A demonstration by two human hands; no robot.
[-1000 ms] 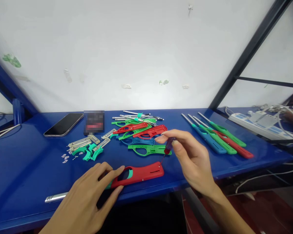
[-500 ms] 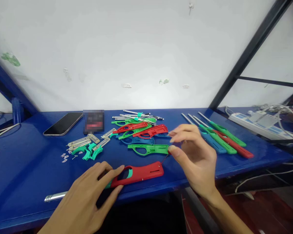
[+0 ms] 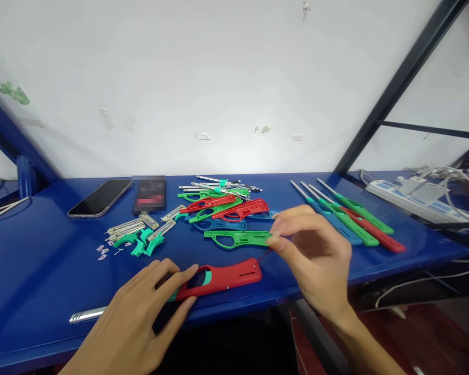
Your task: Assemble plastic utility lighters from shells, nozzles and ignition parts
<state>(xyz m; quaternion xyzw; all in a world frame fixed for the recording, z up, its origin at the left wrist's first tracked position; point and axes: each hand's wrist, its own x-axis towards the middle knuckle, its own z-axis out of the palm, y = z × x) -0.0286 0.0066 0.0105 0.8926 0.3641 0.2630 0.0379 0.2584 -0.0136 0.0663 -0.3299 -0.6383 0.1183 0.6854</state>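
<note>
The left hand (image 3: 140, 310) pinches a red plastic lighter casing (image 3: 230, 277), teal trigger (image 3: 208, 277) inside; the right hand's (image 3: 318, 263) fingers pinch a thin-shafted screwdriver (image 3: 263, 255).

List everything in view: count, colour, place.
Table: one, blue, centre
Front lighter: one, red, near front edge
Thin tool: one, dark reddish, at that lighter's butt
Assembled lighters: four, blue, red, two green, right
Half shells: several, green, red, blue, centre
Metal tubes: several, silver, behind the shells
Small containers: several, clear, centre left
Triggers: several, teal, beside those containers
Tiny bits: few, whitish, left of triggers
Phone: one, black, back left
Pixelated item: one, dark, beside phone
Power strip: one, white, far right
Cables: several, white, both sides
Frame bars: several, blue left, black right
Wall: one, white, back
Floor: one, reddish, lower right
Left grip: one, bare, on front lighter
Right grip: one, bare, pinching thin tool
</note>
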